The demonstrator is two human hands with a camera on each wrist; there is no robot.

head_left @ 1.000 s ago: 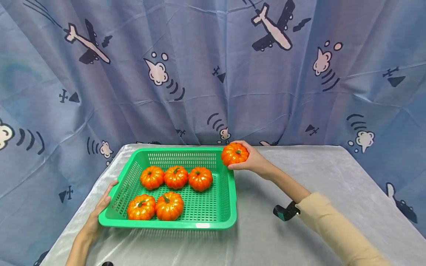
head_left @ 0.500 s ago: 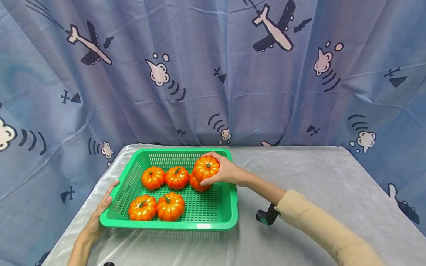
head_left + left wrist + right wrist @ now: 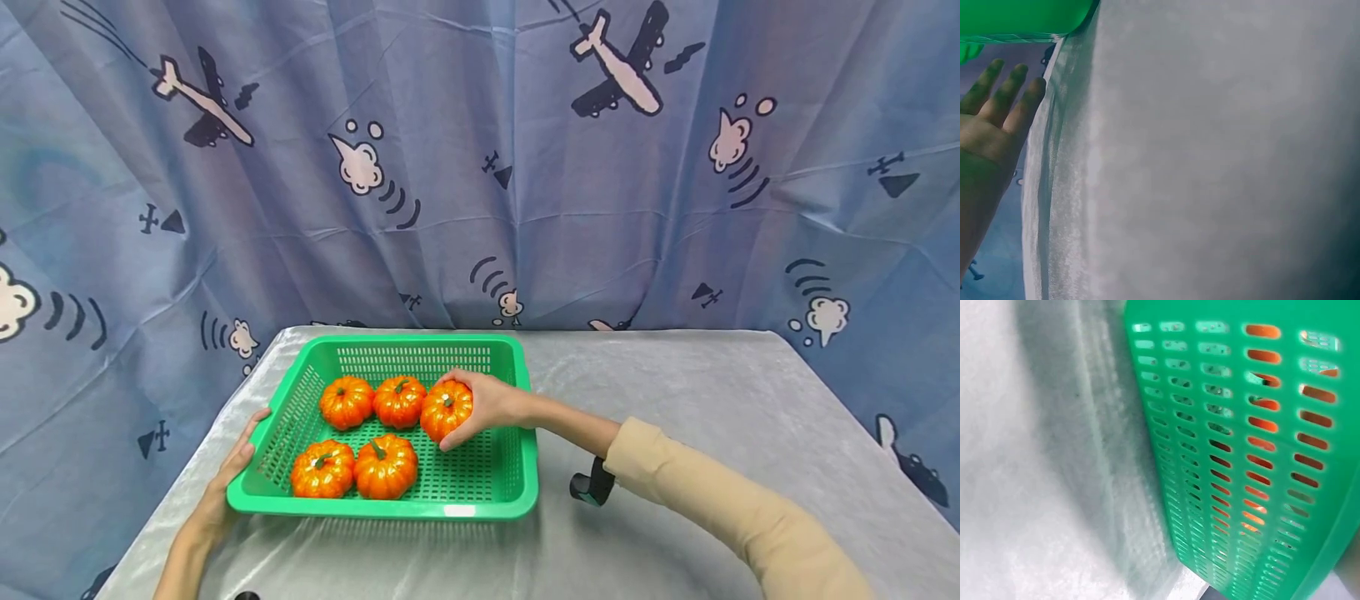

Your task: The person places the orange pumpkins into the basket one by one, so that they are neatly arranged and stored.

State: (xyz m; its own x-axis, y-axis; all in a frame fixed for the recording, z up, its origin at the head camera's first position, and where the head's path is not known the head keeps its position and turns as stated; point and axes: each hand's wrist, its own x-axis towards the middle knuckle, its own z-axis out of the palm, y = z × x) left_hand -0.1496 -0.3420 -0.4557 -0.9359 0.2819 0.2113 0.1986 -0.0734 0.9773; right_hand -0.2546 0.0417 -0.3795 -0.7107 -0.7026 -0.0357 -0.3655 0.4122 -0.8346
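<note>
An orange toy pumpkin (image 3: 446, 411) is gripped between the thumb and fingers of my right hand (image 3: 486, 408), inside the green plastic basket (image 3: 382, 507). Whether another pumpkin lies under that hand is hidden. Side by side to its left are two pumpkins, one at the back left (image 3: 347, 402) and one in the back middle (image 3: 400, 402). Nearer the front sit a left pumpkin (image 3: 322, 469) and a right pumpkin (image 3: 386, 467). My left hand (image 3: 225, 479) touches the basket's left side with fingers extended; the left wrist view shows these fingers (image 3: 1002, 100) straight.
A pale grey cloth covers the table (image 3: 660, 375), which stretches away to the right of the basket. Behind it hangs a blue curtain (image 3: 450, 167) with airplane prints. In the right wrist view, orange shows through slots in the basket wall (image 3: 1235, 450).
My right hand has carried its pumpkin left from above the right rim and lowered it into the basket. The third back-row pumpkin beneath is no longer visible. My left hand stays put.
</note>
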